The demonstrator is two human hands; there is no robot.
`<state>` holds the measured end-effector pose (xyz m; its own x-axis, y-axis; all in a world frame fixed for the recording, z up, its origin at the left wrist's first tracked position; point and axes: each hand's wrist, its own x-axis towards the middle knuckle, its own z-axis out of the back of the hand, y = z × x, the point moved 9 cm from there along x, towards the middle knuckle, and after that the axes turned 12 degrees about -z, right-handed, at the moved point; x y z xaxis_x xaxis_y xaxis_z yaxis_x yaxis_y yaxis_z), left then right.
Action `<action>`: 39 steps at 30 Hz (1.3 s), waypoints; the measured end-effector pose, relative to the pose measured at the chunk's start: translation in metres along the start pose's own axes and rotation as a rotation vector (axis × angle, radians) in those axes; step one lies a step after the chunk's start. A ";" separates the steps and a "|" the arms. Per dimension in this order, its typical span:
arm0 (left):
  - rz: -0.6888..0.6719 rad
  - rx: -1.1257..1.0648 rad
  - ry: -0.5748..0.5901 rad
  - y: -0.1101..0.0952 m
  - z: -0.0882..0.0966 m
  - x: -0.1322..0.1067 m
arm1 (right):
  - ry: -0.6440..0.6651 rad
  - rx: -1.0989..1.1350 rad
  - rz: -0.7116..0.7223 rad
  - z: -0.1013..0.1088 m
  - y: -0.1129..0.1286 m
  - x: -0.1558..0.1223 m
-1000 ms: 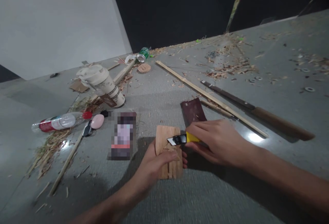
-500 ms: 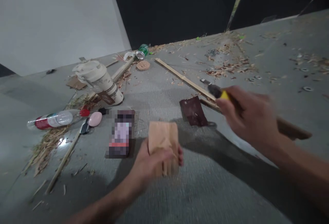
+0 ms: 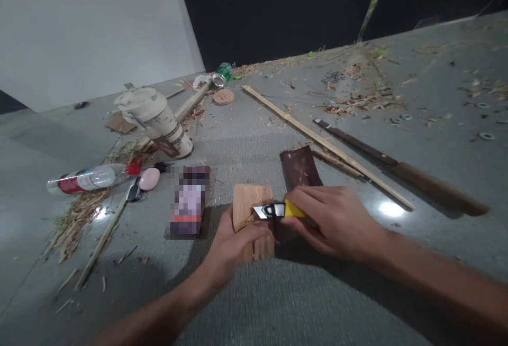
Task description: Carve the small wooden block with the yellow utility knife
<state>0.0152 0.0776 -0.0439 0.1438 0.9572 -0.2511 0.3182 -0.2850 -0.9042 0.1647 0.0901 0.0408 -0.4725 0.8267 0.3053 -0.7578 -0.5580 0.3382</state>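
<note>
My left hand (image 3: 232, 248) grips a flat block of light wood (image 3: 249, 203) standing on the grey floor, thumb across its face. In my right hand (image 3: 333, 219) is a yellow utility knife (image 3: 275, 210), fingers closed round its handle. The knife's blade tip rests against the block's upper face. A dark reddish sheet of sandpaper (image 3: 299, 167) lies just behind the block.
A long bamboo strip (image 3: 325, 145) and a wooden-handled blade (image 3: 400, 166) lie to the right. Left are a phone (image 3: 188, 203), a plastic bottle (image 3: 89, 178), a paper cup (image 3: 159, 121), a pink object (image 3: 150, 178) and a can (image 3: 222, 74). Shavings litter the floor.
Half a second ago my right hand had swung the knife up and away to the right; now it is back at the block. My left hand kept hold of the block.
</note>
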 end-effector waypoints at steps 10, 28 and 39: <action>0.028 -0.006 0.031 0.002 -0.002 -0.003 | -0.005 -0.022 0.003 -0.001 0.000 -0.001; 0.023 -0.022 0.069 0.001 -0.007 -0.002 | -0.080 -0.049 -0.030 0.009 -0.010 0.000; -0.055 0.105 0.053 -0.003 0.000 0.001 | 0.051 0.007 0.060 -0.003 0.006 -0.002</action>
<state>0.0147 0.0792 -0.0416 0.1795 0.9664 -0.1838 0.2275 -0.2226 -0.9480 0.1599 0.0859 0.0394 -0.5395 0.7943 0.2794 -0.7245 -0.6070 0.3265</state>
